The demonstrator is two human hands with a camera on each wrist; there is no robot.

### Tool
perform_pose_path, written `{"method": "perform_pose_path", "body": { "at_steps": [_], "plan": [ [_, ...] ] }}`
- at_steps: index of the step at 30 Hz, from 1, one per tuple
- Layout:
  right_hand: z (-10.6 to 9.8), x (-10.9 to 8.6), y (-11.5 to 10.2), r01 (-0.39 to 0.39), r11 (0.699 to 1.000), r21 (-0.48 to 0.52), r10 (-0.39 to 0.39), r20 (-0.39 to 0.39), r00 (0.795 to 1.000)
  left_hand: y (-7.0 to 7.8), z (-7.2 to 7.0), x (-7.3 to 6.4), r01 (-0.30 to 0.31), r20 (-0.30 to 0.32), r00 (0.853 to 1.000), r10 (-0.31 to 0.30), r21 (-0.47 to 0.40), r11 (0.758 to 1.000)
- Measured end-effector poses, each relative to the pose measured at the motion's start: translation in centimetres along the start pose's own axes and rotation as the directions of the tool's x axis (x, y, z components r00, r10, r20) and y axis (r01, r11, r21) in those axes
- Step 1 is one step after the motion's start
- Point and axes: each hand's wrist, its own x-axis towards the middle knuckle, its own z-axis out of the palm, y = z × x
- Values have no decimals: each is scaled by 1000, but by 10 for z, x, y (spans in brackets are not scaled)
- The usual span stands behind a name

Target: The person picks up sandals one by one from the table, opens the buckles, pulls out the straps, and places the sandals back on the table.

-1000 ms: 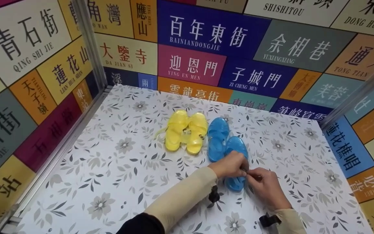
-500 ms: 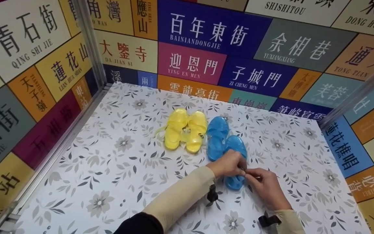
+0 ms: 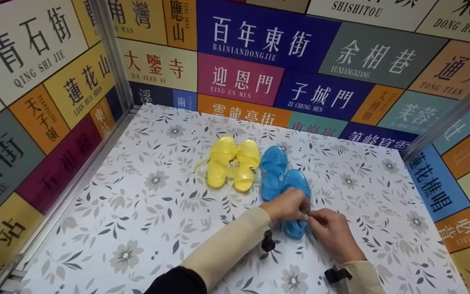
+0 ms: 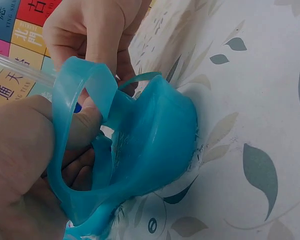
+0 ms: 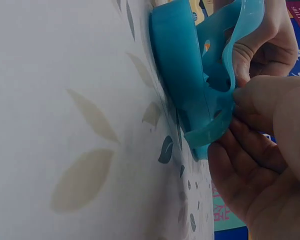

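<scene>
Two blue jelly sandals stand side by side on the flowered sheet, toes pointing away from me. Over the right blue sandal (image 3: 298,181), both hands meet at its outer side. My left hand (image 3: 289,205) reaches across the sandal and grips its side by the buckle, with the thumb inside the strap loop in the left wrist view. My right hand (image 3: 333,230) pinches the ankle strap (image 5: 210,131) between thumb and fingers, right against the left fingertips. The buckle is mostly hidden by fingers. The other blue sandal (image 3: 273,171) lies just left of the hands.
A pair of yellow jelly sandals (image 3: 246,157) stands left of the blue pair, one strap sticking out to the left. The flowered white sheet (image 3: 145,228) covers the table. Panels with street names (image 3: 267,36) rise behind and at both sides, with metal posts (image 3: 114,53) at the corners.
Both hands stay at the right blue sandal's strap with only slight finger movement. The whole scene shifts a little as the head camera moves. The sandals keep their places.
</scene>
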Motion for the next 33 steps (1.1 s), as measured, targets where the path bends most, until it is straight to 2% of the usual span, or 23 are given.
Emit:
{"method": "perform_pose_path", "body": {
  "at_steps": [4,7,10,13,15,23,30,33],
  "plan": [
    [2,2,-2,10,1000,11,-10,-27,1000,-1,1,-1,5,-20,1000,-6,-21,1000],
    [3,-1,-2,-17,999,28,18,-28,999,-3,3,-3,24,-46,999,-27,-55,998],
    [4,-3,0,-96,993,67,96,7,995,-5,6,-5,43,-69,996,-49,-81,996],
    [1,-6,2,-179,979,94,175,45,984,-6,7,-5,37,-84,995,-45,-88,995],
    [-1,-7,4,-205,974,93,200,62,978,-5,7,-5,29,-84,996,-37,-95,995],
    [-4,-11,5,-189,978,85,182,90,979,-1,3,-5,38,-28,999,-40,-77,996],
    [-7,-5,3,-84,994,75,79,60,995,3,1,-2,59,12,998,-58,-47,997],
    [-7,-1,3,-66,994,82,60,65,996,3,0,-1,54,10,999,-54,-27,998]
  ]
}}
